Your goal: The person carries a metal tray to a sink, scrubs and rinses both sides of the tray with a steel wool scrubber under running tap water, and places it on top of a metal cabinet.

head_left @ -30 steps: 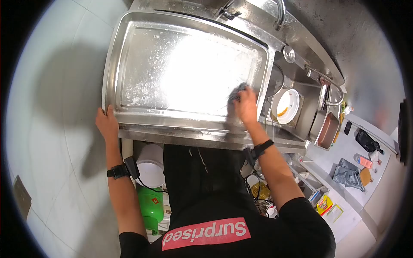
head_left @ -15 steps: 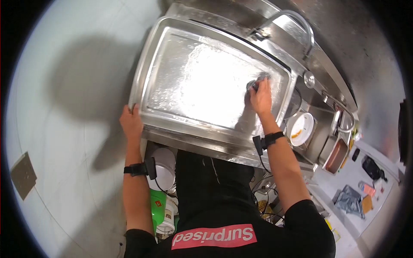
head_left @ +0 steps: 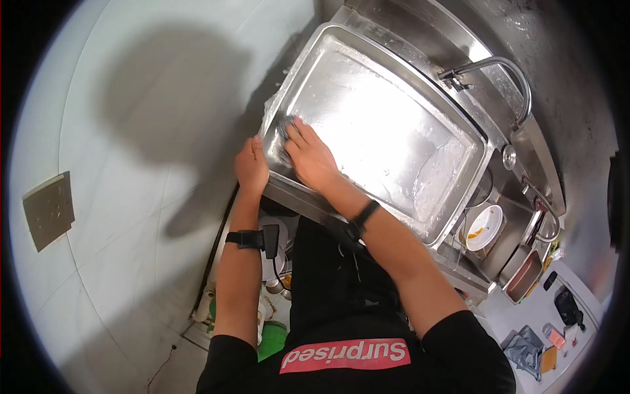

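A large rectangular metal tray (head_left: 387, 125), wet inside, lies tilted across the sink in front of me. At its left corner my left hand (head_left: 252, 164) is closed around the rim, thumb showing on top. Inside the tray, close to that same corner, my right hand (head_left: 311, 157) presses a steel wool scrubber (head_left: 287, 126) against the metal. My fingers cover part of the scrubber. Water and some suds run along the tray's right end.
Behind the tray a curved faucet (head_left: 508, 60) arches over. To the right, a white bowl (head_left: 483, 230) with orange scraps sits in a sink basin, near a rectangular metal pan (head_left: 525, 277). A tiled wall (head_left: 125, 203) stands close on the left. Below is a green container (head_left: 273, 339).
My right hand has swept the scrubber from the tray's right end to its left corner. The left hand still grips the rim. The whole view has shifted, with the tray appearing farther right.
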